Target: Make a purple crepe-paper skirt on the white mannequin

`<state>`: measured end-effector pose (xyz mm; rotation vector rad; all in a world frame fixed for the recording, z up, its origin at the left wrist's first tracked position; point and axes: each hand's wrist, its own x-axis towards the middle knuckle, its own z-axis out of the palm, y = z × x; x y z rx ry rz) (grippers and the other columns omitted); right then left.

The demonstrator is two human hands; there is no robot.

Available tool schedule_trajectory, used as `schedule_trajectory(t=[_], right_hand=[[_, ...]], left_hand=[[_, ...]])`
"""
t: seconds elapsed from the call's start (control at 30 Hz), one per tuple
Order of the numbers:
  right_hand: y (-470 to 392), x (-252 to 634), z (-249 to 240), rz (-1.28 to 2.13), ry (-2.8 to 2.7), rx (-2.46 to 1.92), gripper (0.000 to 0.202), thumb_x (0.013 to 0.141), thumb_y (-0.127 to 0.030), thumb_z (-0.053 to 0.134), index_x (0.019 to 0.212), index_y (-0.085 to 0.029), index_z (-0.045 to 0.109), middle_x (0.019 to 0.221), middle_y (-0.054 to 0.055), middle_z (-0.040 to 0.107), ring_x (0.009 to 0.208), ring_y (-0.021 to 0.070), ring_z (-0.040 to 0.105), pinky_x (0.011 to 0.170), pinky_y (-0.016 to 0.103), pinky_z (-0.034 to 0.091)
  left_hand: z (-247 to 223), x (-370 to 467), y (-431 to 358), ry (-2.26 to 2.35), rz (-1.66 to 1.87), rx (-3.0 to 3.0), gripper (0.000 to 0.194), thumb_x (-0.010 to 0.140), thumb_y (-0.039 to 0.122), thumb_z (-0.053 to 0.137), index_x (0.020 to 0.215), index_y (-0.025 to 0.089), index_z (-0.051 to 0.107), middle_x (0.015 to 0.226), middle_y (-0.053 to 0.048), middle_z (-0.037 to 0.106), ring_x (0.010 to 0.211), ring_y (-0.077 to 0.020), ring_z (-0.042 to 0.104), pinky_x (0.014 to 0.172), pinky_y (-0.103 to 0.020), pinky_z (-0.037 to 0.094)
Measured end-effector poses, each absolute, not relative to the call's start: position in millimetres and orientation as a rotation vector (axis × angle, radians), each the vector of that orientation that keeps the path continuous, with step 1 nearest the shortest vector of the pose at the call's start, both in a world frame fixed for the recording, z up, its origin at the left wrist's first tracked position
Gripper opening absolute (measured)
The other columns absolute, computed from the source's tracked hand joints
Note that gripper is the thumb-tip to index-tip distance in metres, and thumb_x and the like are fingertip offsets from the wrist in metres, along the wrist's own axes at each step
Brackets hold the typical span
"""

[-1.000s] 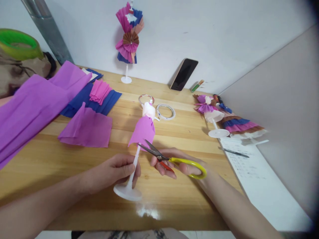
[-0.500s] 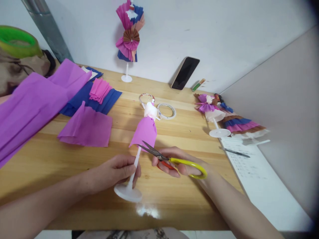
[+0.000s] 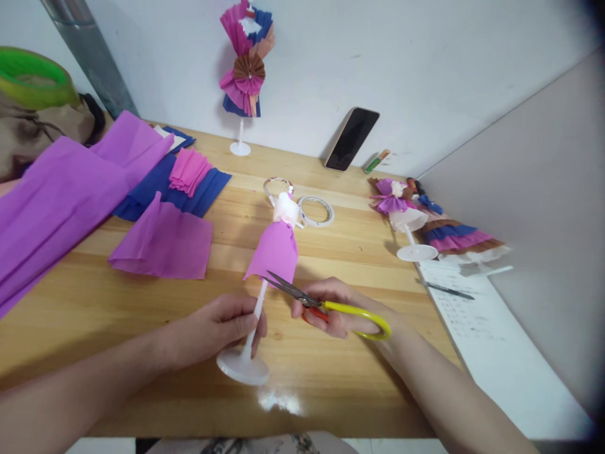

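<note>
My left hand (image 3: 235, 325) is closed round the white post of a small dress-form stand (image 3: 256, 318), which is tilted with its round base towards me. The form wears a white bodice and a purple crepe paper skirt (image 3: 274, 251). In my right hand (image 3: 331, 309) is a pair of scissors (image 3: 357, 310) with yellow and red handles. Their blades are slightly apart at the skirt's lower edge; whether paper lies between them I cannot tell. Two rolls of tape, one being a white ring (image 3: 316, 212), lie behind the form.
Purple crepe paper (image 3: 70, 189), a loose purple piece (image 3: 165, 243), folded blue paper (image 3: 203, 192) and pink pleats (image 3: 189, 171) lie left. A dressed form (image 3: 246, 75) and a phone (image 3: 352, 140) stand at the wall. More dressed forms (image 3: 401, 211) and a pen (image 3: 449, 291) on white paper (image 3: 501, 353) are right.
The scissor blades have closed a little, with the fingers of my right hand drawing together on the handles. My left hand and the stand are nearly still.
</note>
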<state>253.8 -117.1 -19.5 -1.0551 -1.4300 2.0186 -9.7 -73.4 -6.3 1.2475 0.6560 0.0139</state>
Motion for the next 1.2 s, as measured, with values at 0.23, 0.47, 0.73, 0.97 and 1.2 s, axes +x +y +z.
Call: schedule_trajectory(t=[0.23,0.47,0.73,0.97,1.2], right_hand=[[-120,255,-20,1.970,-1.464,-1.164,0.050,0.078,-0.057,0.067,0.100,-0.012,0.065,0.069,-0.002,0.047,0.050,0.0046,0.036,0.042,0.018,0.030],[-118,258,-19,1.946,-1.499,-1.094,0.055,0.072,-0.059,0.074,0.097,-0.010,0.067,0.067,-0.003,0.047,0.053,0.0056,0.036,0.047,0.019,0.029],[-119,262,-27,1.811,-1.591,-1.190,0.050,0.075,-0.058,0.073,0.093,-0.012,0.067,0.067,-0.002,0.050,0.060,0.0091,0.041,0.055,0.023,0.035],[-117,256,-6,1.939,-1.503,-1.083,0.058,0.074,-0.066,0.069,0.095,-0.013,0.061,0.067,-0.004,0.048,0.058,0.0080,0.039,0.054,0.023,0.034],[-118,254,-6,2.070,-1.370,-1.214,0.047,0.078,-0.059,0.067,0.095,-0.015,0.060,0.072,-0.001,0.053,0.063,0.0101,0.050,0.058,0.024,0.039]], left_hand=[[-6,-9,-72,0.676,0.009,1.243,0.047,0.081,0.064,0.053,0.075,0.017,0.051,0.065,0.003,0.048,0.056,-0.0091,0.037,0.052,-0.023,0.026],[-6,-9,-72,0.706,0.015,1.299,0.043,0.080,0.060,0.053,0.073,0.017,0.051,0.066,0.003,0.047,0.058,-0.0103,0.039,0.053,-0.023,0.029],[-7,-9,-70,0.740,0.026,1.342,0.039,0.080,0.055,0.053,0.072,0.016,0.051,0.062,0.004,0.042,0.057,-0.0103,0.038,0.053,-0.023,0.028],[-7,-8,-70,0.744,0.025,1.363,0.037,0.079,0.053,0.053,0.072,0.017,0.052,0.061,0.004,0.042,0.057,-0.0110,0.040,0.053,-0.023,0.030],[-8,-9,-73,0.727,0.062,1.274,0.045,0.077,0.060,0.058,0.070,0.016,0.052,0.061,0.004,0.046,0.054,-0.0086,0.038,0.049,-0.022,0.027]])
